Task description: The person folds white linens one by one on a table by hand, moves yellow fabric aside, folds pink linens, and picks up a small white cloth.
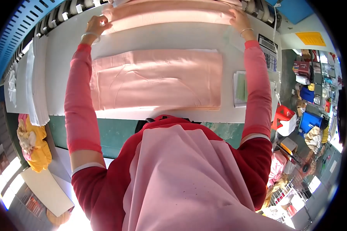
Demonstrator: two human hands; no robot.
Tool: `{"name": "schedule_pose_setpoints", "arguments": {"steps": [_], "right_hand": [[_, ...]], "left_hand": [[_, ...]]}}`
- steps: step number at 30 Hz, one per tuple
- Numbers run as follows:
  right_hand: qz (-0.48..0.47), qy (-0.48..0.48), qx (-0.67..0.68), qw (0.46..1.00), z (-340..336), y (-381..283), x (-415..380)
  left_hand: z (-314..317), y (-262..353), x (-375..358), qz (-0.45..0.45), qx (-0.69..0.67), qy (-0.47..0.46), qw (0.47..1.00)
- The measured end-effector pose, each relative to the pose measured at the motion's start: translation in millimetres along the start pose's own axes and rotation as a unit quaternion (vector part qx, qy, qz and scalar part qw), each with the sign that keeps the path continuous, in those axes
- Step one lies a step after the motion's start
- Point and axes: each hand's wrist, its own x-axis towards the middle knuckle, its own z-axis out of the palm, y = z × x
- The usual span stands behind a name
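Observation:
At the far side of the table, a long peach-coloured fabric (169, 17) lies in folds across the width between my two hands. My left hand (96, 27) is at its left edge, fingers curled and closed on the cloth. At the opposite end my right hand (241, 22) grips the fabric's edge, thumb and fingers closed together. Nearer to me, a flat folded stack of peach fabric (158, 81) rests on the white table (65, 69), slightly wrinkled on top, with neither hand touching it.
A calculator (268, 54) and papers with a green sheet (241, 89) lie by my right arm. White folded material (36, 81) hangs over the table's left side. Dark rollers line the far edge. A red bin (283, 115) and cluttered shelves stand on the right.

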Motion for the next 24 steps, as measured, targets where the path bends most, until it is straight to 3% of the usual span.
{"name": "schedule_pose_setpoints", "arguments": {"steps": [1, 4, 5, 7, 8, 10, 11, 12, 13, 14, 15, 18, 19, 22, 24], "right_hand": [[-0.022, -0.023, -0.046, 0.998, -3, 4, -3], [-0.055, -0.017, 0.026, 0.998, -35, 2, -20], [-0.106, 0.051, 0.14, 0.983, -34, 15, -20], [0.012, 0.059, 0.149, 0.987, -90, -34, -38], [0.027, 0.112, 0.156, 0.981, -114, -60, -48], [0.041, 0.179, 0.144, 0.973, -147, -94, -74], [-0.073, 0.25, 0.143, 0.955, -145, -90, -85], [-0.094, 0.277, 0.102, 0.951, -148, -101, -104], [-0.116, 0.306, 0.059, 0.943, -156, -117, -128], [-0.111, 0.305, 0.075, 0.943, -154, -131, -154], [-0.108, 0.309, 0.09, 0.941, -148, -145, -183], [-0.066, 0.167, 0.068, 0.981, -113, -169, -268], [-0.037, 0.169, 0.154, 0.973, -97, -181, -288], [0.021, 0.06, 0.115, 0.991, -58, -198, -335], [0.078, 0.056, 0.146, 0.985, -59, -203, -341]], "left_hand": [[-2, 0, -12, 0.089, -0.011, 0.064, 0.994], [-21, 12, -44, 0.04, -0.272, 0.038, 0.961], [-31, 4, -50, 0.062, -0.227, 0.048, 0.971], [-71, 18, -69, 0.006, -0.176, 0.1, 0.979], [-72, -14, -72, 0.034, -0.226, 0.149, 0.962], [-117, 11, -110, -0.027, -0.118, 0.228, 0.966], [-127, 9, -129, 0.043, -0.126, 0.283, 0.95], [-143, 26, -153, 0.06, -0.115, 0.292, 0.948], [-142, 33, -174, 0.086, -0.197, 0.324, 0.922], [-142, 44, -201, 0.069, -0.21, 0.32, 0.921], [-138, 67, -230, -0.029, -0.164, 0.315, 0.934], [-86, 75, -300, -0.017, -0.081, 0.266, 0.96], [-62, 78, -320, -0.05, -0.097, 0.229, 0.967], [-1, 80, -356, -0.106, -0.099, 0.134, 0.98], [6, 69, -364, -0.132, -0.109, 0.102, 0.98]]}}
